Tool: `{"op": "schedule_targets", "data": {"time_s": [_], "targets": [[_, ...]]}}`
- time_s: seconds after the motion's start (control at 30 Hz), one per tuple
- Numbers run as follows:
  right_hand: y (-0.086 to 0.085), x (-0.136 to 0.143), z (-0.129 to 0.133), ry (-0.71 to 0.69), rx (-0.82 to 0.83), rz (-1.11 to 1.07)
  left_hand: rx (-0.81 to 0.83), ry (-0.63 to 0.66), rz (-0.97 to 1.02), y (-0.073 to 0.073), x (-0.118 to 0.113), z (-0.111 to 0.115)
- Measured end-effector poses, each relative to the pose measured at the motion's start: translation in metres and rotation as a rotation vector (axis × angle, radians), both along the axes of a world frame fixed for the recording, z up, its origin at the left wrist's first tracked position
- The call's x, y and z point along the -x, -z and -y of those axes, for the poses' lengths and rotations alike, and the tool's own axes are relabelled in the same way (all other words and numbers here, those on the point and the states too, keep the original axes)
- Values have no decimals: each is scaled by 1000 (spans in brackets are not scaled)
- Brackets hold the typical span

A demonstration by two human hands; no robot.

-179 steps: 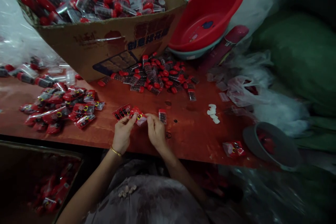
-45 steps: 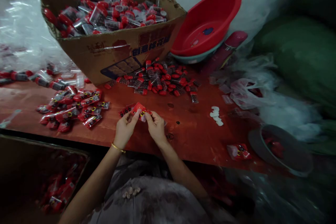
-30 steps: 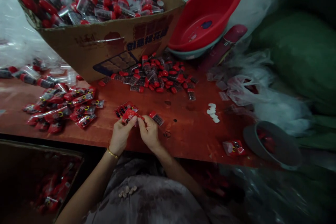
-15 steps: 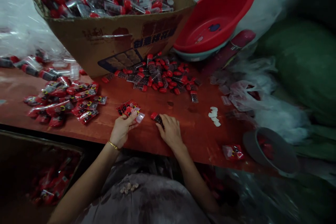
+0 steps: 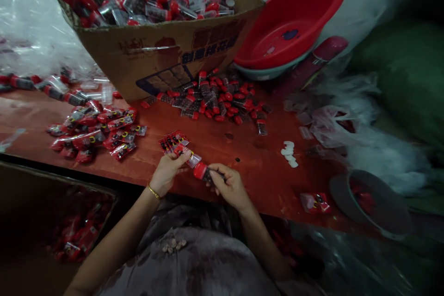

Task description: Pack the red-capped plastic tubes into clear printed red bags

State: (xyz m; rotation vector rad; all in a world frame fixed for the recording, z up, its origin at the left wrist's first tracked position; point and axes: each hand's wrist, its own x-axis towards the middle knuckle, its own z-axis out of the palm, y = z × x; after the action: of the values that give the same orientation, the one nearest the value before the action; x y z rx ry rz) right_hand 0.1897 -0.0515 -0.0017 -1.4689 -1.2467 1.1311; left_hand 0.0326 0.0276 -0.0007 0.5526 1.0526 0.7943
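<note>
My left hand (image 5: 169, 169), with a gold bracelet at the wrist, pinches a small red printed packet (image 5: 189, 155) whose clear end points right. Right beside that clear end is the red cap of a small clear tube with dark contents (image 5: 204, 172), gripped by my right hand (image 5: 231, 187). Flat red packets (image 5: 173, 141) lie on the table just beyond my left hand. Farther back sits a heap of red-capped tubes (image 5: 215, 97). Filled red packets (image 5: 93, 132) are piled at the left.
A cardboard box (image 5: 159, 51) full of capped tubes stands at the back. Red basin (image 5: 287, 23), pink bottle (image 5: 322, 53), plastic bags (image 5: 333, 125), white pieces (image 5: 289, 154), a lone packet (image 5: 315, 203) and a grey bowl (image 5: 371, 203) are at the right.
My right hand has lifted the tube from the table and turned it, bringing its red cap against the packet's clear end. The whole view has shifted slightly.
</note>
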Motion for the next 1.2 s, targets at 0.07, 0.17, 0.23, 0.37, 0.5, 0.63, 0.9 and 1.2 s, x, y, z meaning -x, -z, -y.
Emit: {"op": "schedule_targets", "data": {"time_s": [0.07,0.17,0.23,0.37,0.5,0.63,0.9,1.2], "targets": [[-1,1,-3,-5,77,-43,-6,23,11,-3,0,1],[1,2,-6,-1,143,-71,-21,58,28,-3,3,2],[1,3,-6,7,148,-92,-21,80,32,-1,5,1],[1,4,-4,24,112,-109,10,136,26,4,10,-2],[0,3,-3,23,108,-81,43,172,47,5,11,-3],[0,4,-4,8,80,-34,-12,174,13,8,11,-3],[3,5,-6,-46,91,-11,-115,147,-2,-1,10,-7],[5,4,-4,-47,-27,124,-152,60,-64,-5,7,-3]]}}
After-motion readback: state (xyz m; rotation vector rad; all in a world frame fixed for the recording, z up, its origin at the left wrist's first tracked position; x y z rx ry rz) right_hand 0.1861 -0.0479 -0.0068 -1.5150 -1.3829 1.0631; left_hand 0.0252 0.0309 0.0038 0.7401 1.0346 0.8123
